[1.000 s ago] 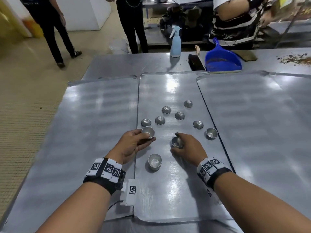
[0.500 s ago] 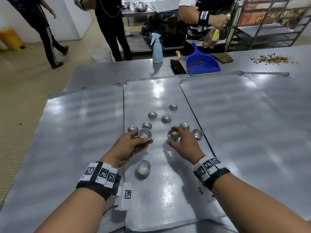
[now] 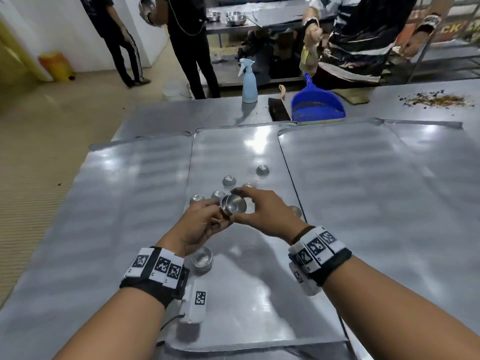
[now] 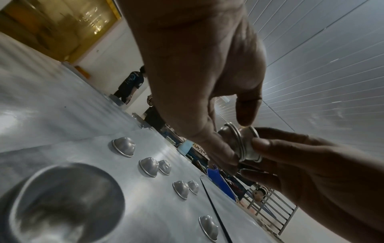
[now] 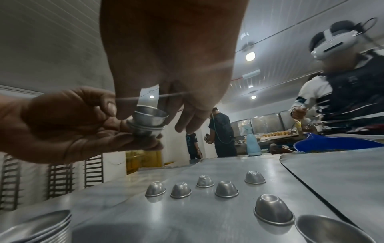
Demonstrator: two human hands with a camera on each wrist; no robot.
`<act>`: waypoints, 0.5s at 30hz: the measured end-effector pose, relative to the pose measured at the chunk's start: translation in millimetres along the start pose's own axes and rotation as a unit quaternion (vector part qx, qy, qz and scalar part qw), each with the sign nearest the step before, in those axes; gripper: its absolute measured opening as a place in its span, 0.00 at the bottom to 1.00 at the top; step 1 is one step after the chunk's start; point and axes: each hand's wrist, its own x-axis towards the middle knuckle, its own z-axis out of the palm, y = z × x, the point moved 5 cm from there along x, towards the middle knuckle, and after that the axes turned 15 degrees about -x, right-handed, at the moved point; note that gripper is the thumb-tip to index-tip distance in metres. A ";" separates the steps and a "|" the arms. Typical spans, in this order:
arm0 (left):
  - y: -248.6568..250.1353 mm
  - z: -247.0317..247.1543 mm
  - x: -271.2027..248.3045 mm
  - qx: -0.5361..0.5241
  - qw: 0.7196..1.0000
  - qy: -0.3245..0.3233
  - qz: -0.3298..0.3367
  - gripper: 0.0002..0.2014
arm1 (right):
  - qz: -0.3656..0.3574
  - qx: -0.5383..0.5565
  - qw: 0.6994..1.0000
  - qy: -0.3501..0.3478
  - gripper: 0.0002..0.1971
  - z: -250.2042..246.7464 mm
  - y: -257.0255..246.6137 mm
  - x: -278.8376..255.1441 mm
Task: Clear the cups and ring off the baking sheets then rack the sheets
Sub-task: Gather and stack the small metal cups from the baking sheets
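Note:
Over the middle baking sheet [image 3: 241, 294], my left hand [image 3: 218, 215] holds a small metal cup upright. My right hand [image 3: 240, 203] pinches a second cup, which sits nested in the first cup; the pair [image 3: 233, 205] shows in both wrist views [image 4: 242, 144] [image 5: 148, 122]. Several cups lie upside down on the sheet beyond my hands [image 3: 262, 170] [image 3: 229, 181] [image 5: 225, 189]. A short stack of upright cups [image 3: 202, 259] stands beside my left wrist. One more upright cup [image 3: 296, 210] is half hidden behind my right hand.
Bare baking sheets lie on the left [image 3: 130, 203] and right [image 3: 376, 203] of the middle one. At the table's far edge are a spray bottle [image 3: 249, 84], a brush [image 3: 279, 110], a blue dustpan [image 3: 317, 105] and scattered crumbs [image 3: 439, 100]. People stand beyond the table.
My right hand lifted its cup off the sheet and carried it left into the cup in my left hand. Both hands rose a little above the sheet.

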 end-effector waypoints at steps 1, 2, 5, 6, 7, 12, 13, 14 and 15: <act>-2.8 3.5 -0.5 0.003 1.000 0.002 0.001 0.17 | -0.001 -0.012 1.000 -0.007 0.31 -0.4 1.8 -1.6; -5.7 6.9 -1.0 0.005 1.000 0.006 0.002 0.17 | -0.001 -0.016 1.000 -0.012 0.31 -0.5 4.3 -2.9; -17.4 15.2 -1.9 0.001 1.000 0.017 0.007 0.17 | -0.008 -0.001 1.000 -0.029 0.32 0.0 12.8 -7.4; -22.5 19.4 -2.3 -0.005 1.000 0.021 0.009 0.17 | -0.010 0.002 0.999 -0.034 0.32 -1.1 16.2 -10.0; -28.0 22.8 -2.1 -0.011 1.000 0.024 0.012 0.17 | -0.011 0.002 0.999 -0.042 0.33 -2.3 19.8 -12.6; -50.8 34.8 0.3 -0.080 0.995 0.048 0.030 0.17 | 0.007 0.085 0.995 -0.055 0.31 -18.0 44.3 -24.0; -55.1 34.9 1.5 -0.093 0.993 0.057 0.032 0.17 | 0.035 0.101 0.994 -0.035 0.27 -25.5 55.8 -22.2; -58.9 35.2 2.6 -0.106 0.992 0.064 0.033 0.16 | 0.067 0.094 0.993 -0.015 0.24 -33.3 69.2 -19.4; -62.7 35.0 3.5 -0.114 0.990 0.071 0.033 0.14 | 0.096 0.062 0.993 -0.006 0.22 -38.9 84.1 -16.1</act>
